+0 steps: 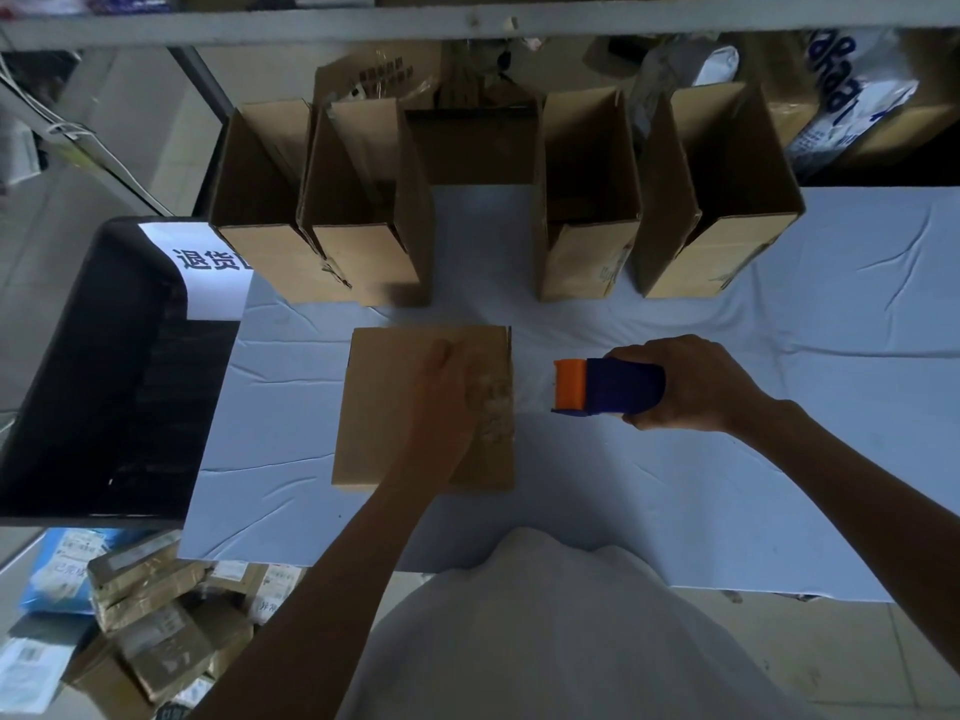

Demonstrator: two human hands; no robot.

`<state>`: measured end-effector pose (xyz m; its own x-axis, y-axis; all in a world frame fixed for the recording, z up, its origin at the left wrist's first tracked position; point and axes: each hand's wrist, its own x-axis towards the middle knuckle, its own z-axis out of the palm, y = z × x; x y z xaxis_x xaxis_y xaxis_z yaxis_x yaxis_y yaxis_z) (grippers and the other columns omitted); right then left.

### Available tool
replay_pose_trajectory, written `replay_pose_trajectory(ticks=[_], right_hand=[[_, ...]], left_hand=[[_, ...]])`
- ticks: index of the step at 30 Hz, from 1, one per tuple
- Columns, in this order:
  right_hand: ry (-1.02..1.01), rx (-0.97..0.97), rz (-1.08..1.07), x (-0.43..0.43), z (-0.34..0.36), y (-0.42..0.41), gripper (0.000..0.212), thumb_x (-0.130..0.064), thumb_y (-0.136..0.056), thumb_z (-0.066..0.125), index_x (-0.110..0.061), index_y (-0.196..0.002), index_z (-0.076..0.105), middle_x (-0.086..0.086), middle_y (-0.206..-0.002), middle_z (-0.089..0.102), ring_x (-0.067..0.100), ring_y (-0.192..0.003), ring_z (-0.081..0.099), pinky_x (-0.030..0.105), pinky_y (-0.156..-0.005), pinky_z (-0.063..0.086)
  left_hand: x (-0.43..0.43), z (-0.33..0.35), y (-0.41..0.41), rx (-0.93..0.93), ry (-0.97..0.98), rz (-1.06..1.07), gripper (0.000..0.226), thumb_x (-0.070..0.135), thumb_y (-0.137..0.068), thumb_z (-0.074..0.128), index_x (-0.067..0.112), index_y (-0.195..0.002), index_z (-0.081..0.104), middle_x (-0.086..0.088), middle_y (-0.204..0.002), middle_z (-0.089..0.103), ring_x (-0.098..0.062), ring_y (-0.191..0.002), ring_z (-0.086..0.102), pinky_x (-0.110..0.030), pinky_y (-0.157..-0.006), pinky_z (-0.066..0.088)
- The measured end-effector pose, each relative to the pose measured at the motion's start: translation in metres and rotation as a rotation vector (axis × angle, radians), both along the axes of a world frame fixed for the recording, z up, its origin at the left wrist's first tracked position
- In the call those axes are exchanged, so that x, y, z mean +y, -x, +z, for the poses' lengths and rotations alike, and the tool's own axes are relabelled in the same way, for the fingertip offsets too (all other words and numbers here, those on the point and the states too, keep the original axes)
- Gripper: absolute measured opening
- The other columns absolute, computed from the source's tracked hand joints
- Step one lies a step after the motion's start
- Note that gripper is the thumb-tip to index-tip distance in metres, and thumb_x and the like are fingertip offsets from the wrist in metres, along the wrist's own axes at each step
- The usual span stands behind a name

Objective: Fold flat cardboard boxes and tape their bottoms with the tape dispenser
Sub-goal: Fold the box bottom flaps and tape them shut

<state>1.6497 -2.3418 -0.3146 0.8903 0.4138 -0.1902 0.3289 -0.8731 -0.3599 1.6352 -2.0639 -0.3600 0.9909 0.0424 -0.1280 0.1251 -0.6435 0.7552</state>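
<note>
A white label (208, 270) on the black bin (98, 387) at the desk's (727, 485) left edge reads "退货"; a further character is cut off. Mid-desk, the blurred left grip (448, 402) presses flat on the cardboard box (382, 407). The right grip (693, 387) clasps the tape dispenser (608, 388) just beside it.

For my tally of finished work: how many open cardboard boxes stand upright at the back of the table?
4. Left pair: first box, second box. Right pair: third box, fourth box. A dark box behind the gap may be a fifth.
</note>
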Motion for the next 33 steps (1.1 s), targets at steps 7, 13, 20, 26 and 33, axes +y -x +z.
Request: replay_pose_trajectory(ticks=[7, 13, 20, 26, 33], right_hand=[[0.026, 0.02, 0.036, 0.001, 0.0, -0.002, 0.071, -0.035, -0.064, 0.084, -0.024, -0.127, 0.055, -0.001, -0.112, 0.067, 0.019, -0.101, 0.059, 0.024, -0.075, 0.04], [0.105, 0.088, 0.108, 0.013, -0.001, -0.009, 0.057, -0.034, -0.063, 0.08, -0.028, -0.115, 0.058, -0.009, -0.094, 0.066, 0.014, -0.088, 0.06, 0.02, -0.067, 0.039], [0.521, 0.002, 0.243, 0.069, 0.003, -0.018, 0.031, -0.028, -0.071, 0.069, -0.02, -0.099, 0.058, -0.001, -0.084, 0.06, 0.018, -0.078, 0.06, 0.025, -0.065, 0.04], [0.553, 0.05, 0.198, 0.031, 0.028, -0.03, 0.036, -0.035, -0.068, 0.069, -0.028, -0.099, 0.052, -0.007, -0.076, 0.05, 0.014, -0.076, 0.057, 0.025, -0.067, 0.041], [0.253, -0.166, 0.123, 0.002, 0.017, -0.029, 0.081, -0.059, -0.068, 0.073, -0.022, -0.134, 0.045, -0.001, -0.098, 0.062, 0.018, -0.085, 0.061, 0.023, -0.067, 0.038]], left_hand=[[-0.007, -0.011, -0.001, -0.061, 0.052, -0.261, 0.015, 0.014, -0.089, 0.063, 0.011, -0.103, 0.067, -0.001, -0.092, 0.064, -0.004, -0.077, 0.055, -0.006, -0.077, 0.041], [-0.004, -0.017, 0.0, -0.07, 0.051, -0.285, 0.017, 0.013, -0.091, 0.059, 0.01, -0.106, 0.065, -0.001, -0.093, 0.062, 0.004, -0.08, 0.053, -0.004, -0.079, 0.038], [-0.009, -0.016, 0.0, -0.11, 0.068, -0.277, 0.019, 0.004, -0.089, 0.059, 0.008, -0.106, 0.067, -0.001, -0.091, 0.06, 0.009, -0.078, 0.054, -0.003, -0.074, 0.039], [0.002, -0.013, 0.004, -0.171, 0.002, -0.245, 0.024, 0.007, -0.09, 0.052, 0.011, -0.107, 0.069, -0.004, -0.094, 0.059, -0.006, -0.082, 0.05, -0.014, -0.078, 0.038], [-0.005, -0.003, -0.002, -0.26, -0.537, -0.484, 0.032, 0.027, -0.08, 0.039, 0.016, -0.081, 0.069, -0.004, -0.08, 0.059, -0.016, -0.079, 0.05, -0.03, -0.062, 0.051]])
